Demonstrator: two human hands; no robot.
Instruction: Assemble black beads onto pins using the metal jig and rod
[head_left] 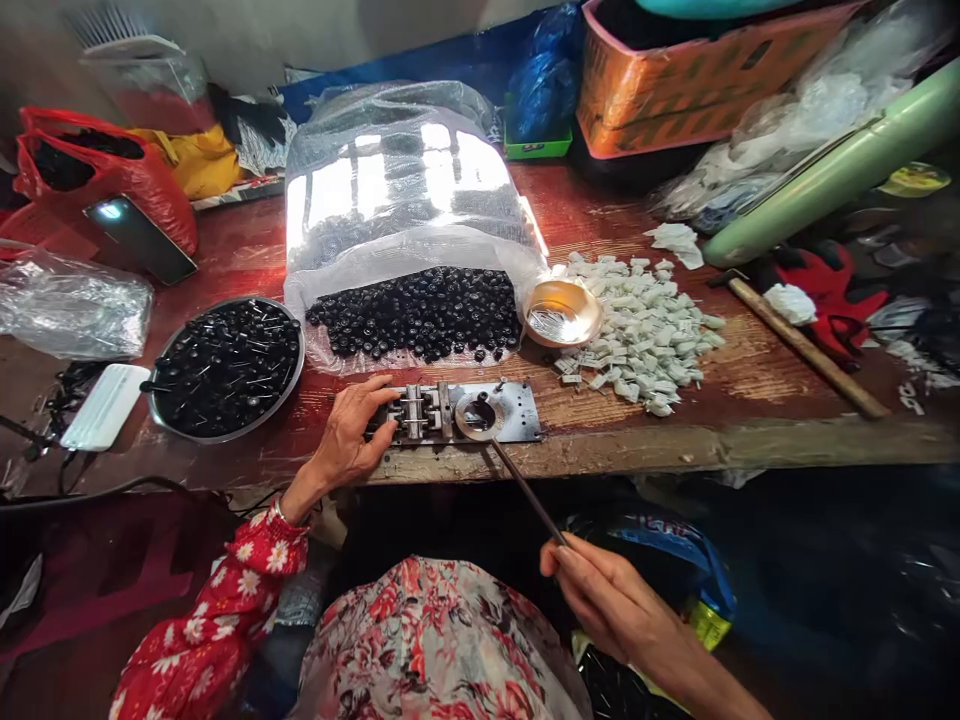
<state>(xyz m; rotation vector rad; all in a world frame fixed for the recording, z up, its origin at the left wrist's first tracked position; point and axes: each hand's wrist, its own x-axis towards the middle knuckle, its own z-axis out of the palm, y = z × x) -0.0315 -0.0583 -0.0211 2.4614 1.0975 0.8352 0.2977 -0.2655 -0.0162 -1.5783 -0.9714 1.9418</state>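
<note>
A flat metal jig (517, 410) lies at the table's front edge, with a clamp-like block (415, 410) on its left and a round ring (466, 428) on its right. My left hand (352, 425) is curled round the jig's left end, thumb in front and fingers behind; any small part between them is hidden. A dark lever rod (525, 485) slants from the ring toward me, and my right hand (607, 590) is closed round its near end. Behind the jig, small black round parts (420, 310) spill from a clear plastic bag (405, 170).
On the left stands a round tray (300, 385) of black pins, near a white power bank-like box (105, 405) and a propped phone (142, 240). Right of the bag are a bowl of pins (562, 330), a heap of white pieces (645, 330) and a hammer (810, 345).
</note>
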